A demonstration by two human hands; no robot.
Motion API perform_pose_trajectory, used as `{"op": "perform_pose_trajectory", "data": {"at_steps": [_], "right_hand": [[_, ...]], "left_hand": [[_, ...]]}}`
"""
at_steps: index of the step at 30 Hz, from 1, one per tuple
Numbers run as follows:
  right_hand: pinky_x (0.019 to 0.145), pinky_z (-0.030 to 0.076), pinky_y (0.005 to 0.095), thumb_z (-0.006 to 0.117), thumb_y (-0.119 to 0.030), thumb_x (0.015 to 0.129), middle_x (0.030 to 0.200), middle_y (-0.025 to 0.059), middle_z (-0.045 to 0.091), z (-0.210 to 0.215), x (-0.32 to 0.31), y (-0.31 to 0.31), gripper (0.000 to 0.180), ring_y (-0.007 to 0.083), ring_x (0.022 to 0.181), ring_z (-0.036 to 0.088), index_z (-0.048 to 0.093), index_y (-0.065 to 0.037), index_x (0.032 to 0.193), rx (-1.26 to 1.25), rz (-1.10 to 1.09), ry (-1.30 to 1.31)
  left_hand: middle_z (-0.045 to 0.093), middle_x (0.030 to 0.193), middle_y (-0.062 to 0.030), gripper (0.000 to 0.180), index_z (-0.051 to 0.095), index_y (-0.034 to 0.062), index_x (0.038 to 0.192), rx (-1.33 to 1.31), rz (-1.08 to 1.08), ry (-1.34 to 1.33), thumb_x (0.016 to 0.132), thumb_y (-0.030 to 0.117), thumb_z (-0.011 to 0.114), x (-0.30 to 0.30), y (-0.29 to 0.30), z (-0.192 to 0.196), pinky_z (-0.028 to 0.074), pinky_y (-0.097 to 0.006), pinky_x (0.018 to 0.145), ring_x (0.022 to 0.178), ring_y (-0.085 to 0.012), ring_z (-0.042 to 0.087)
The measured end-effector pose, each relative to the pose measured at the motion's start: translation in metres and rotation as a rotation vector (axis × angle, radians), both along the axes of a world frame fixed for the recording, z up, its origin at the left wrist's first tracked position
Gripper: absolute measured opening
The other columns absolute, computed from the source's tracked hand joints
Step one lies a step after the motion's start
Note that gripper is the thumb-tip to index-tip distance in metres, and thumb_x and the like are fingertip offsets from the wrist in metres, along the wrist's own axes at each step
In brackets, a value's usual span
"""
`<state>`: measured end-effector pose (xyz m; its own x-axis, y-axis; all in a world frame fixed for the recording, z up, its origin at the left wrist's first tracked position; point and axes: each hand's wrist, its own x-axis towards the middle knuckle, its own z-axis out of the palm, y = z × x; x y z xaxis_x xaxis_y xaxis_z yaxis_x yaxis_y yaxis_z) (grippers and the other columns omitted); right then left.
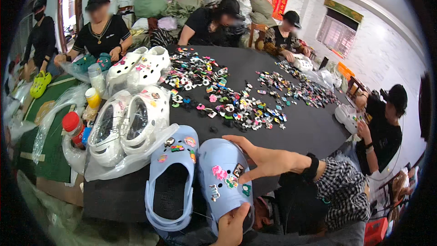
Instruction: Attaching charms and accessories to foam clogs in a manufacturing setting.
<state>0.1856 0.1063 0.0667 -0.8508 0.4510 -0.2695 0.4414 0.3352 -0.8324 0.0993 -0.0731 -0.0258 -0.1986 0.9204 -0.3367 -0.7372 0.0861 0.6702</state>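
Observation:
A light blue clog [227,159] with several charms on its upper lies in front of me, held by both hands. My right hand [268,157] reaches from the right, a finger along its toe edge and the thumb beside the charms. At its opening, my left hand [231,228] grips the rim with the thumb on top; the other fingers are hidden. Close against it on the left sits the matching blue clog [152,193], with charms on its toe. A pair of white clogs [109,155] in clear plastic stands just beyond.
Piles of small colourful shoe charms [232,105] spread over the black tabletop [309,139]. More white clogs [152,64], a red-lidded jar [72,123] and a yellow bottle [93,98] stand at the left. Several people work around the table, one holding a white clog [348,117] at the right.

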Motion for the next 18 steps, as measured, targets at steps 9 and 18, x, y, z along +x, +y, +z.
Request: {"op": "perform_pose_trajectory", "data": {"at_steps": [9, 18], "right_hand": [[0.112, 0.025, 0.0415, 0.079, -0.025, 0.077, 0.147, 0.0197, 0.026, 0.003, 0.001, -0.022, 0.102, 0.0287, 0.138, 0.024, 0.008, -0.008, 0.149, -0.018, -0.063, 0.038], [0.113, 0.022, 0.0419, 0.079, -0.031, 0.077, 0.147, 0.0159, 0.027, -0.026, -0.002, 0.014, 0.102, 0.0278, 0.138, 0.026, 0.011, -0.010, 0.150, -0.335, -0.114, 0.075]], "left_hand": [[0.059, 0.082, -0.0012, 0.035, 0.064, -0.0038, 0.092, 0.062, 0.064, 0.120, 0.092, 0.031, 0.064, 0.017, -0.007, -0.048, 0.042, -0.028, 0.068, 0.077, -0.0117, 0.053], [0.060, 0.114, -0.0145, 0.029, 0.056, -0.0051, 0.118, 0.238, -0.196, 0.061, 0.100, 0.014, 0.043, -0.018, -0.001, -0.031, 0.041, -0.035, 0.088, 0.106, -0.0219, 0.056]]}}
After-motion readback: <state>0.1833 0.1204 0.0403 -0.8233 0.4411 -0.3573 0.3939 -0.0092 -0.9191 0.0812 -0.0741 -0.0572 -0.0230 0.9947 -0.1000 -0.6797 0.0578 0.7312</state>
